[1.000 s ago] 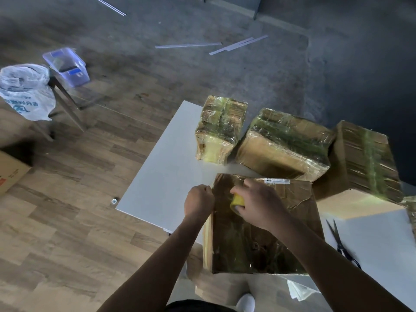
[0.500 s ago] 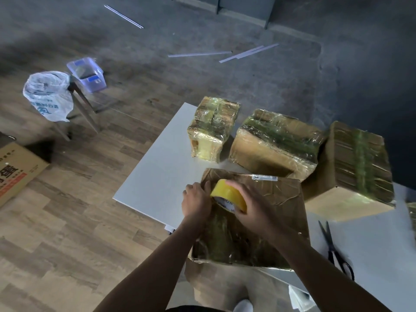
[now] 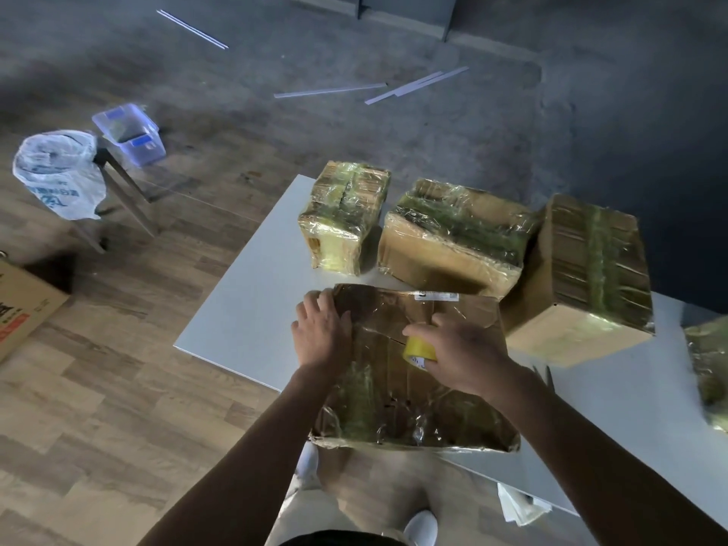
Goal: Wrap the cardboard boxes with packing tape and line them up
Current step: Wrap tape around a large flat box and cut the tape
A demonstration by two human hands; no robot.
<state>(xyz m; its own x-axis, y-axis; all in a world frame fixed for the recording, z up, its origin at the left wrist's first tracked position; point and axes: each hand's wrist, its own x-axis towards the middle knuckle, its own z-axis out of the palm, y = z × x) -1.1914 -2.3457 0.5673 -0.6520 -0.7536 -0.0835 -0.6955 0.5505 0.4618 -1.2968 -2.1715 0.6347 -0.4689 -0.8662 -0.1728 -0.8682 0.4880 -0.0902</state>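
Note:
A large flat cardboard box (image 3: pixel 413 403), shiny with tape, lies at the near edge of the white table (image 3: pixel 252 301). My left hand (image 3: pixel 321 333) presses flat on its top left corner with the fingers spread. My right hand (image 3: pixel 465 356) grips a yellow roll of packing tape (image 3: pixel 418 348) on top of the box. Behind it stand three taped boxes in a row: a small one (image 3: pixel 344 218), a medium one (image 3: pixel 453 238) and a tall one (image 3: pixel 587 277).
Another wrapped box (image 3: pixel 709 372) shows at the right edge. Scissors (image 3: pixel 545 376) lie mostly hidden behind my right forearm. On the floor to the left are a plastic bag on a stool (image 3: pixel 59 171), a clear bin (image 3: pixel 130 135) and a cardboard carton (image 3: pixel 23 309).
My right hand has carried the tape roll rightward across the box top. My left hand has uncurled and now lies flat on the box's left corner.

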